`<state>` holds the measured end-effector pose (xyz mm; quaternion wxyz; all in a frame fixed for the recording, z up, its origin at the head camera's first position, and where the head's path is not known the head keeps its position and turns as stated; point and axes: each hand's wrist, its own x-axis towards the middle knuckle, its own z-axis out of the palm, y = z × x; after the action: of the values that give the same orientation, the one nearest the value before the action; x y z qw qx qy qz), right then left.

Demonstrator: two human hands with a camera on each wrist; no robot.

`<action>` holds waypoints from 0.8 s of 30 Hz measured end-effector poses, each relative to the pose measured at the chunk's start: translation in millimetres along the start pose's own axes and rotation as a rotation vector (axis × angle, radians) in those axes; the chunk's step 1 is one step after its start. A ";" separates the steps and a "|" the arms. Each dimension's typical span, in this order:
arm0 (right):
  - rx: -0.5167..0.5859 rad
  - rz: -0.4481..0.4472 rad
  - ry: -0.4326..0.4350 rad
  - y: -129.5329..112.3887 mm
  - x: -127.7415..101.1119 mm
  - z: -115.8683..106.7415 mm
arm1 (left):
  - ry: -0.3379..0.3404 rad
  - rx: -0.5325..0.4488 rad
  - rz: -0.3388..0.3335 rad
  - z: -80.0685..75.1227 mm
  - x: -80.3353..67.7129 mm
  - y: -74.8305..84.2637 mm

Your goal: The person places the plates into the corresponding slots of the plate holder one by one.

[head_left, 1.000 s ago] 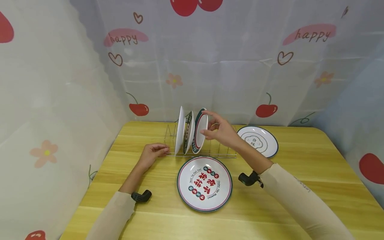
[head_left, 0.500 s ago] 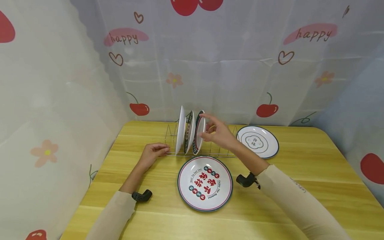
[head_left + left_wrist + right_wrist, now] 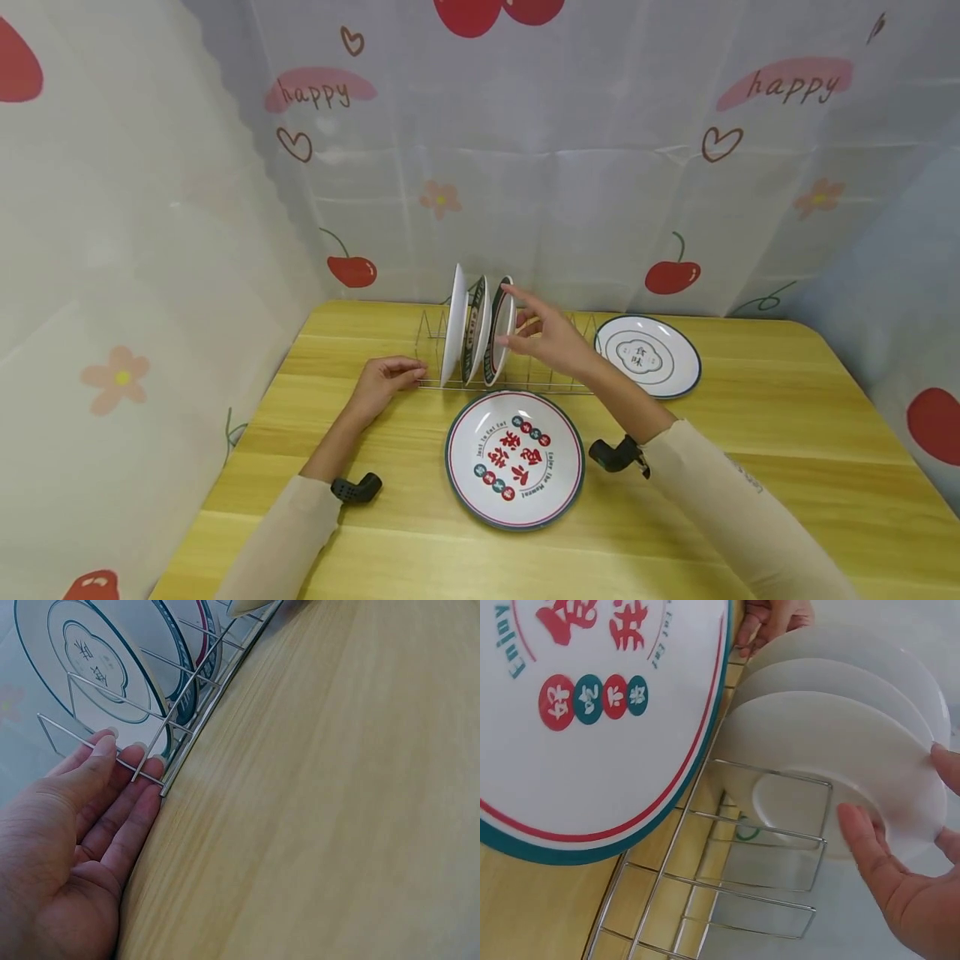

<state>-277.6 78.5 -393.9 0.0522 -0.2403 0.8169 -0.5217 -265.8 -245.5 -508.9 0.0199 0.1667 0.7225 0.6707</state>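
Note:
A wire dish rack [image 3: 555,385] stands at the back of the table, with three plates upright in its left half. Thumb and fingers of my left hand [image 3: 382,390] pinch the wires at its left end, as the left wrist view shows. My right hand [image 3: 553,337] holds the rightmost plate [image 3: 505,333], green-rimmed, its thumb against the white back and fingertips at the rim. Left of it stand a plate with a dark patterned rim [image 3: 472,333] and a larger white plate [image 3: 453,329]. In the right wrist view the plate backs [image 3: 810,750] lean alongside one another.
A big round plate with red lettering [image 3: 514,460] lies flat before the rack. Another white plate with a blue rim [image 3: 648,354] lies right of the rack. A printed curtain [image 3: 495,192] hangs behind the table [image 3: 375,542].
My right hand has brought the rightmost plate slightly down and left, and it now stands straighter in the rack. My left hand stays at the rack's end.

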 end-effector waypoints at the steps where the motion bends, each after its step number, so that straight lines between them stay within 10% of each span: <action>1: -0.018 -0.006 -0.007 -0.3 -1.9 -0.8 | 0.000 0.000 -0.003 -0.6 0.3 -2.3; 13: -0.001 -0.040 -0.028 -16.7 -44.1 -10.5 | 0.022 -0.004 -0.030 -4.4 5.1 -21.0; 24: 0.013 0.032 0.120 -23.6 -79.1 -47.6 | 0.004 -0.036 -0.047 0.8 0.6 -2.6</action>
<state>-216.1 145.2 -364.9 0.0129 -0.1952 0.8190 -0.5394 -266.7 -244.6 -511.4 0.0370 0.1479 0.7140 0.6833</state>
